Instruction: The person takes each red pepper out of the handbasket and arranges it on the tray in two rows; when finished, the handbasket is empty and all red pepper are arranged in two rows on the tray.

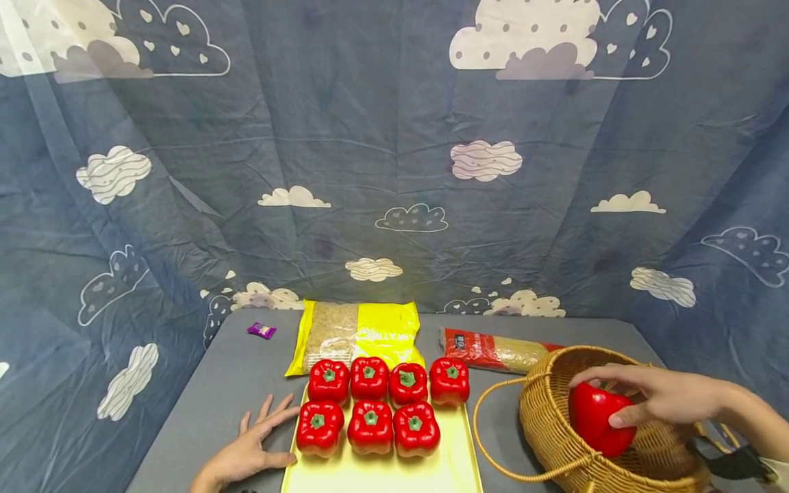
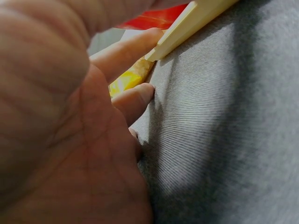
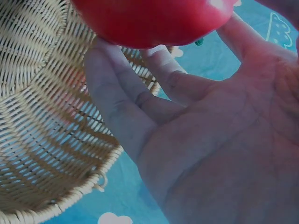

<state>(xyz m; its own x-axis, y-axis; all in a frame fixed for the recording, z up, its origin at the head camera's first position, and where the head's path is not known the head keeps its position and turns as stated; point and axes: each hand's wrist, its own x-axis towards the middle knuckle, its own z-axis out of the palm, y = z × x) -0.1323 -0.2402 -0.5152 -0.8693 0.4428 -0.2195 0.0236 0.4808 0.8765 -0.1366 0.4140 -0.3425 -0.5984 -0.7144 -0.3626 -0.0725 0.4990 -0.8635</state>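
My right hand (image 1: 668,397) grips a red bell pepper (image 1: 600,418) at the mouth of a wicker basket (image 1: 548,411). In the right wrist view the fingers curve round the red bell pepper (image 3: 154,21), with the woven basket wall (image 3: 60,126) beside them. At the left edge of a pale yellow tray (image 1: 382,476) my left hand (image 1: 246,445) rests with its fingers spread, the thumb and a fingertip right at the rim. Several more red bell peppers (image 1: 370,426) with green stems stand in two rows on that tray.
Behind the tray lies a yellow bag (image 1: 388,335) with a clear window. A red packet of noodles (image 1: 499,350) is at the back right, near the basket. A small purple wrapped sweet (image 1: 261,330) sits at the back left. The basket's handle (image 1: 483,438) leans toward the tray.
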